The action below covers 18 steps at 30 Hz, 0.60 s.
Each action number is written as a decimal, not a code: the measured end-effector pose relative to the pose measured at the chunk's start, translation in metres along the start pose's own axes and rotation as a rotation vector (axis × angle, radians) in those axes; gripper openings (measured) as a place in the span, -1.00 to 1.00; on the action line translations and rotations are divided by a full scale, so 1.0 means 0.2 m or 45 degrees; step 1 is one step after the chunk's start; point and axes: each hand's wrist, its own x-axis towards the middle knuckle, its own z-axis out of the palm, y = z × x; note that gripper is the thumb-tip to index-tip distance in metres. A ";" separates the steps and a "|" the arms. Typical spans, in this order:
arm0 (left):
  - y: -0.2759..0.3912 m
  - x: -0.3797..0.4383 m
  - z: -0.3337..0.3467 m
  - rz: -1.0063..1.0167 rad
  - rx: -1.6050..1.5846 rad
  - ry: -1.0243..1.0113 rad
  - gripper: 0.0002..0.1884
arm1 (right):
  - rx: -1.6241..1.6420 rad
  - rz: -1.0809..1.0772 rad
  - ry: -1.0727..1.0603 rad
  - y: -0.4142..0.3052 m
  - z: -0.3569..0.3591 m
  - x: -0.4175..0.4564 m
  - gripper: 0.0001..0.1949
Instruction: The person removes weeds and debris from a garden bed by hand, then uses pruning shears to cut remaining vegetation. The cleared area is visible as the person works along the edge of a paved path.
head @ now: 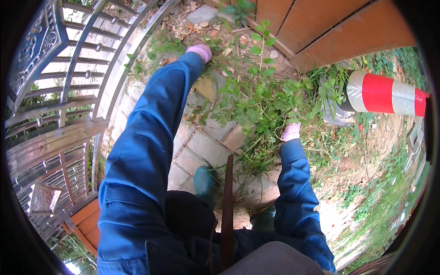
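My left hand point(201, 52), in a pink glove, reaches down to low grass and leaf litter at the upper middle; its fingers are hidden from view. My right hand point(291, 131), also in a pink glove, is at the right edge of a heap of leafy green weeds point(264, 117). Stems and leaves cover its fingers, so its grip is unclear. The weeds lie over grey paving stones point(202, 154). Both arms wear blue sleeves. A brown strap point(227, 206) hangs in front of my body, between my green boots point(205, 182).
A metal railing gate point(82, 72) stands at the left. Orange-brown panels point(319, 31) rise at the top right. A red and white traffic cone point(378, 92) is at the right, its base among weeds. Stones point(202, 14) and bare soil lie near the panels.
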 end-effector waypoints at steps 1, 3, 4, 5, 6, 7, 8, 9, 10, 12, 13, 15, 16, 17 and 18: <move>0.05 -0.03 0.01 0.088 -0.032 -0.044 -0.70 | 0.255 0.020 0.088 0.04 0.03 0.01 -0.69; 0.26 -0.25 0.11 0.261 0.078 -0.136 -0.72 | 0.038 0.019 -0.122 0.01 -0.02 0.03 -0.71; 0.26 -0.29 0.30 0.231 -0.298 -0.249 -0.74 | -0.311 -0.308 -0.177 -0.02 0.01 0.04 -0.71; 0.25 -0.33 0.50 0.199 -0.681 -0.349 -0.75 | -0.583 -0.629 -0.145 -0.04 0.04 0.05 -0.71; 0.34 -0.40 0.43 0.243 -0.506 -0.182 -0.77 | -0.054 -0.251 -0.152 0.02 0.03 0.05 -0.71; 0.42 -0.52 0.24 0.290 -0.334 -0.013 -0.78 | 0.470 0.134 -0.133 0.11 0.01 0.04 -0.70; 0.45 -0.60 0.14 0.309 -0.167 0.162 -0.80 | 0.603 0.126 -0.112 0.17 0.00 0.03 -0.70; 0.37 -0.55 0.15 0.297 -0.222 0.687 -0.83 | 0.761 0.104 -0.116 0.19 0.03 0.03 -0.70; 0.31 -0.50 0.04 0.146 -0.104 0.718 -0.86 | 0.654 0.062 -0.132 0.19 0.03 0.02 -0.69; 0.01 -0.25 -0.06 -0.080 0.304 0.871 -0.74 | 0.198 -0.067 -0.181 0.11 0.03 0.00 -0.65; -0.08 -0.22 -0.10 -0.291 0.346 0.737 -0.72 | -0.162 -0.135 -0.196 0.06 0.01 -0.02 -0.63; -0.36 -0.14 -0.04 -0.659 0.286 0.761 -0.60 | -0.480 -0.229 -0.134 0.14 0.01 0.02 -0.58; -0.33 -0.15 -0.11 -0.689 -0.055 0.511 -0.52 | -0.675 -0.239 -0.078 0.23 -0.04 0.02 -0.55; -0.31 -0.17 -0.07 -0.829 -0.068 0.481 -0.45 | -0.696 -0.188 -0.069 0.18 -0.09 0.02 -0.56; -0.41 -0.15 -0.02 -0.896 -0.329 0.273 -0.48 | -0.690 -0.156 -0.076 0.05 -0.10 0.03 -0.58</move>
